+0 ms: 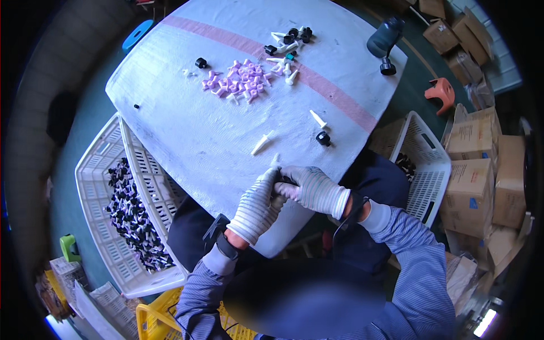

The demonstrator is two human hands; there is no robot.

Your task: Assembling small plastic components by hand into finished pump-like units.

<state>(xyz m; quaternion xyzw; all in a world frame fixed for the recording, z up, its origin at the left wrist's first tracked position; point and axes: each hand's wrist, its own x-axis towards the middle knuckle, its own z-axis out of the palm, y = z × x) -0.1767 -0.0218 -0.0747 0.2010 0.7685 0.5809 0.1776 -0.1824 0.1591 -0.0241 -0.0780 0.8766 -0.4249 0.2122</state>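
Observation:
Both hands wear pale striped work gloves and meet over the near part of the table. My left hand [259,205] is closed, and a whitish tip shows at its upper end; whether that is a nozzle or a glove finger I cannot tell. My right hand [313,188] is closed against it from the right. A dark bit shows between the fingers, too hidden to name. Just beyond lies a white pointed nozzle [262,143]. Farther right are another white nozzle [318,119] and a black ribbed cap [323,138].
Mid-table lies a heap of pink-lilac plastic pieces [241,81], with black caps [292,38] and white nozzles beyond. A dark bottle [385,37] is at the far right edge. White crates [127,266] [435,170] flank the table; the left one holds many black-and-pink pieces. Cardboard boxes [467,190] stand right.

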